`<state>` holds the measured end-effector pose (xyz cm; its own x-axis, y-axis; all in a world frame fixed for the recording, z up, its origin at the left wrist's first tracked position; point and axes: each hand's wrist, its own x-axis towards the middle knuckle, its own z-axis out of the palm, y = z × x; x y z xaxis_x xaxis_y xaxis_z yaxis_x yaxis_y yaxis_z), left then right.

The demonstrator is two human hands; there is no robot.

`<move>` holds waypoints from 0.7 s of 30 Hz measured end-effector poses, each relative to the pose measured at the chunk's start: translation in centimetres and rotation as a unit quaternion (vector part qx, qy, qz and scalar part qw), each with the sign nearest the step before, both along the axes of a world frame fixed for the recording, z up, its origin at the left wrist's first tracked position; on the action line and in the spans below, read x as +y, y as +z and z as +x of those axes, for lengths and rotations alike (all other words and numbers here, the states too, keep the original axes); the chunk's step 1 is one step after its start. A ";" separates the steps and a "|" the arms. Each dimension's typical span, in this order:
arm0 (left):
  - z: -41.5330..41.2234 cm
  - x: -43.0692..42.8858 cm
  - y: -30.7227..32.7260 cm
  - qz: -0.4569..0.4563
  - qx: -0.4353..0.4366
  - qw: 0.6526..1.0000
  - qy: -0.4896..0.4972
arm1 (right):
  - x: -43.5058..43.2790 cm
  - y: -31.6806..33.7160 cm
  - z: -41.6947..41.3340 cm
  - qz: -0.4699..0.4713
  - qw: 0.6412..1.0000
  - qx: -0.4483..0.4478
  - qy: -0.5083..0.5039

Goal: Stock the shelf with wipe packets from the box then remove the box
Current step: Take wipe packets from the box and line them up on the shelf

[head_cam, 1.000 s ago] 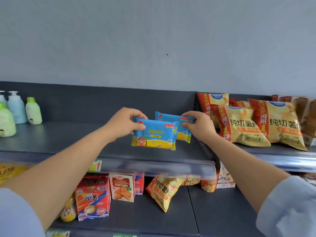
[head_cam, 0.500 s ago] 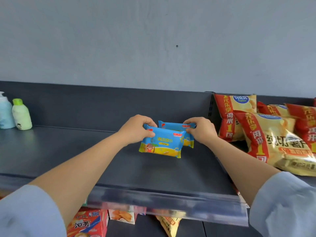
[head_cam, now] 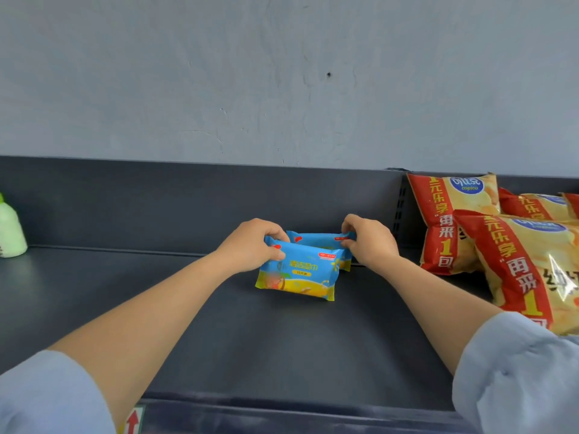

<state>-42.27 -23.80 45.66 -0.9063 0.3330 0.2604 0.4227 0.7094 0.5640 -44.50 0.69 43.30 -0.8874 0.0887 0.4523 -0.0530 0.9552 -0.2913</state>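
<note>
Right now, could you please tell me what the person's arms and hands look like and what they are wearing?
Both hands are bare, with no gloves, rings or watch showing on the left hand or the right hand. The forearms are uncovered. Pale blue sleeves, the left sleeve and the right sleeve, are pushed up near the elbows, loose and slightly creased.

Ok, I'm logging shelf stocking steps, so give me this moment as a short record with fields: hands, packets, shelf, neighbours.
left hand: grips the front wipe packet at its upper left corner
right hand: pinches the rear wipe packet at its top right edge
packets: two, front one overlapping the rear one, near the back of the shelf
shelf: dark grey, bare in front of the packets
neighbours: chip bags to the right, green bottle far left
box: not in view
</note>
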 end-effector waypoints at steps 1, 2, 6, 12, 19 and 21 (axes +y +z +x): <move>-0.2 0.0 0.0 -0.003 0.001 1.000 -0.001 | 0.0 0.0 -0.2 -0.006 1.000 0.001 0.002; -0.4 0.1 -0.1 -0.008 0.004 1.000 -0.001 | 0.0 0.0 -0.5 -0.014 1.000 0.005 0.004; -1.1 0.3 -0.4 -0.020 0.015 1.000 0.003 | 0.1 0.1 -1.3 -0.028 1.000 0.013 0.007; -1.1 0.8 -0.8 -0.047 0.065 0.997 0.019 | 0.1 0.0 -2.0 -0.007 1.000 0.020 -0.008; -1.9 2.5 -1.2 -0.082 0.143 0.986 0.040 | 0.3 -0.1 -2.3 0.006 1.000 0.030 0.006; -2.3 2.9 -1.6 -0.101 0.144 0.984 0.037 | 0.4 0.0 -2.3 0.005 1.000 0.026 0.009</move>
<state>-44.61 -20.86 44.02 -0.8282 0.3398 0.4457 0.4871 0.8298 0.2723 -46.77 1.05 43.28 -0.8638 0.0680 0.4992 -0.0859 0.9565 -0.2789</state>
